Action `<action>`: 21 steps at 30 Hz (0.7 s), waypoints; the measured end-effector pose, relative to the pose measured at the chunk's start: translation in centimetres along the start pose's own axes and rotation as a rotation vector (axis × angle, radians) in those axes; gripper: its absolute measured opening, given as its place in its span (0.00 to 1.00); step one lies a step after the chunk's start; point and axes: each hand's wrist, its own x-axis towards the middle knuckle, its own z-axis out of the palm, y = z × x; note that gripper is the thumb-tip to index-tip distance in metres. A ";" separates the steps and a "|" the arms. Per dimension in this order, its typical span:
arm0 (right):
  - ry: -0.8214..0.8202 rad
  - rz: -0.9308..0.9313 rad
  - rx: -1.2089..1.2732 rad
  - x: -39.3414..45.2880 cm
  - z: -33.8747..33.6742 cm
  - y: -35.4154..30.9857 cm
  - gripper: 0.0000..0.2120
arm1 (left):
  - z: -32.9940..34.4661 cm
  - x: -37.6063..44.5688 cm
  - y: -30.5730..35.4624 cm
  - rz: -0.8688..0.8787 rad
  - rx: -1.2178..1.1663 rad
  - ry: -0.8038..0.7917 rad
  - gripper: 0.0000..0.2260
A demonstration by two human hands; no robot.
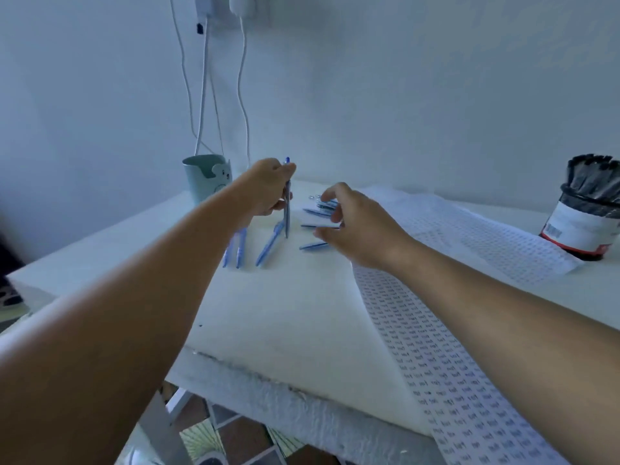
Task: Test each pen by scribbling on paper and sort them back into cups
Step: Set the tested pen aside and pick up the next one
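Observation:
My left hand (268,189) grips a blue pen (287,209) that stands upright, its tip on the white table (268,313). My right hand (355,223) hovers with loosely spread fingers over a small pile of blue pens (323,206); whether it touches them is unclear. Several more blue pens (268,245) lie loose on the table below my left hand. A pale green cup (208,177) with a bear picture stands at the back left. A long paper strip (446,364) covered in rows of scribbled marks runs along the right, under my right forearm.
A dark cup (587,223) packed with black pens stands at the far right on the paper. White cables (241,95) hang down the wall behind the green cup. The table's front edge (268,374) is rough, with tiled floor below.

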 end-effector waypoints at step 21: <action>-0.129 -0.067 -0.145 0.9 1.7 -0.4 0.12 | -1.7 0.4 -4.8 0.149 0.788 0.020 0.14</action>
